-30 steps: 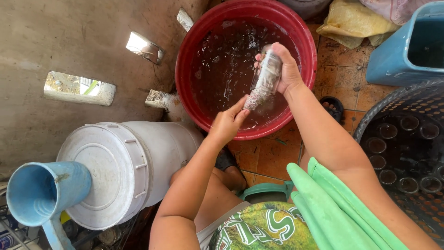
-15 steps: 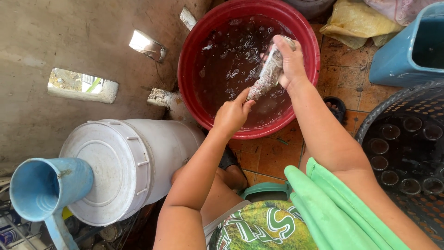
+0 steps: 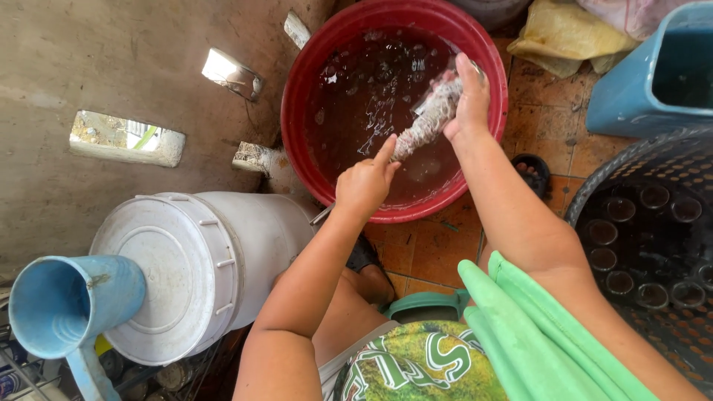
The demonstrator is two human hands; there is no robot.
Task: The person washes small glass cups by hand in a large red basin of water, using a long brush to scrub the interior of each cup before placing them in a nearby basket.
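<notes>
The right hand (image 3: pixel 469 100) clasps a clear, soapy, wet drinking glass (image 3: pixel 429 119) over the red plastic basin (image 3: pixel 494 134); the left hand's (image 3: pixel 365 184) curled fingers touch its lower end. It is probably slippery and fragile, best gripped around the body.

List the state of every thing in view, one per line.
Red basin: filled with soapy water.
Glass: tilted over the basin, soapy.
Right hand: gripping the glass.
Left hand: closed at the glass's lower end.
White bucket: lid on.
Blue jug: empty.
Dark basket: holds upright glasses.
</notes>
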